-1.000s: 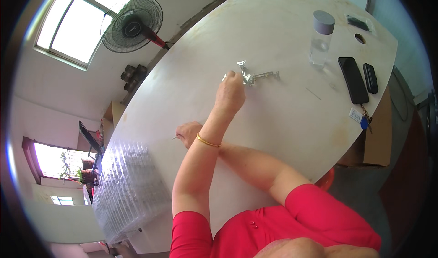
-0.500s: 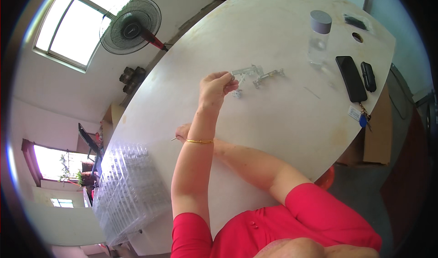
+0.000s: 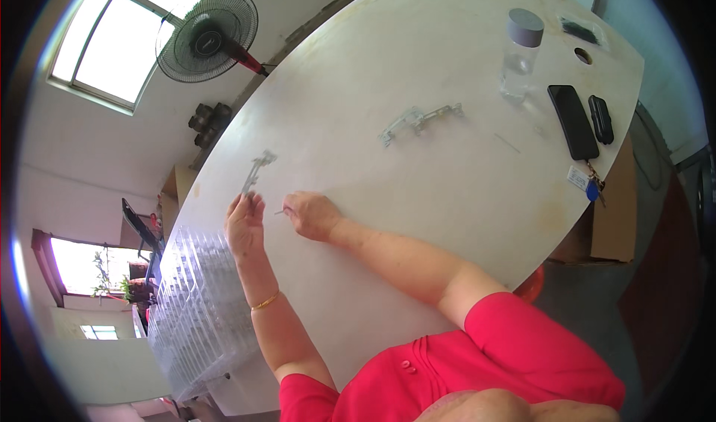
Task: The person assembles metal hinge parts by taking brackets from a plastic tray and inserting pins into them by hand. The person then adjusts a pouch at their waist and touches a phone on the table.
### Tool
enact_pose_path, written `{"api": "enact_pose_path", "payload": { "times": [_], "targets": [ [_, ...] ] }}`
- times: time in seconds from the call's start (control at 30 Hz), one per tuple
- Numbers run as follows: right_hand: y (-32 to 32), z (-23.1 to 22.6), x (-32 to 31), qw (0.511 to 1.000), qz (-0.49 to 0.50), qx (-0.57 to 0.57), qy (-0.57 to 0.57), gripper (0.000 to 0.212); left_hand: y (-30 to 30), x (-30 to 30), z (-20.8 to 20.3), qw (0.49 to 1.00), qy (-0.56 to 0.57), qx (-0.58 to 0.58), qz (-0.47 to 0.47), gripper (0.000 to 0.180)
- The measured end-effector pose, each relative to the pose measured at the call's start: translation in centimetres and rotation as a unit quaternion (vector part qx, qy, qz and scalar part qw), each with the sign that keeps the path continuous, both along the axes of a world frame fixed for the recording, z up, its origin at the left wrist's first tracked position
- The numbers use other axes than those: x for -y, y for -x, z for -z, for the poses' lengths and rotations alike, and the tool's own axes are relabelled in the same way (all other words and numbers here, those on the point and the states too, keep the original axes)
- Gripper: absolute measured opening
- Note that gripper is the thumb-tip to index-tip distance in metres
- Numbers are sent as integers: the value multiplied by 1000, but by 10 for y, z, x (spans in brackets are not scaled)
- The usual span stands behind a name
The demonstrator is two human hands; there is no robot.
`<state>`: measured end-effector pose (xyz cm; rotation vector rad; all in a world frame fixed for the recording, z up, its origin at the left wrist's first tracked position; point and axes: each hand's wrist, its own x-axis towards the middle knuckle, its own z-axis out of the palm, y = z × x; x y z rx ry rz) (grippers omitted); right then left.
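My left hand (image 3: pixel 245 224), with a gold bracelet at its wrist, pinches the lower end of a narrow pale grey bracket-like part (image 3: pixel 258 170). The part sticks up and away from the fingertips, above the white table. Just to its right, my right hand (image 3: pixel 312 215) is closed near the table, with a thin metal rod (image 3: pixel 280 212) poking out leftward from the fingers. The rest of that rod is hidden in the grip. Farther off, more pale bracket-like parts (image 3: pixel 418 121) lie together in a loose row, apart from both hands.
Stacked clear plastic trays (image 3: pixel 198 310) stand at the left edge of the table (image 3: pixel 418 221). At the right are a lidded clear bottle (image 3: pixel 518 57), a black phone (image 3: pixel 573 122), a black case (image 3: pixel 601 120), keys with a blue tag (image 3: pixel 593 190) and a thin stick (image 3: pixel 507 143).
My left hand has moved left and nearer from the loose parts, carrying one bracket-like part. My right hand, previously partly behind the left forearm, now shows fully, slightly farther away.
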<state>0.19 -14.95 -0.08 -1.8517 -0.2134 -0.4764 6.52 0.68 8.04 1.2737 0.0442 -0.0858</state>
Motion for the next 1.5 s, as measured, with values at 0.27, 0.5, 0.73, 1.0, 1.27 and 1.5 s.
{"api": "enact_pose_path", "payload": {
  "times": [0.27,0.5,0.73,1.0,1.27,1.5],
  "targets": [
    [-18,7,-4,982,160,20,-96,9,59,-72,58,991,50,-70,-103,14],
    [-10,2,7,983,110,-33,-143,10,114,-30,48,986,-131,-102,-31,14],
    [-8,0,12,985,70,-67,-139,10,130,-2,33,747,-631,194,-81,23],
    [-6,-3,15,987,51,-72,-134,12,127,23,53,705,-618,347,15,28],
    [-2,-6,17,992,25,-58,-111,13,127,22,46,945,-306,115,-25,24],
    [8,-19,14,977,-67,-128,-158,12,119,-4,49,997,-45,-40,52,27]
  ]
}}
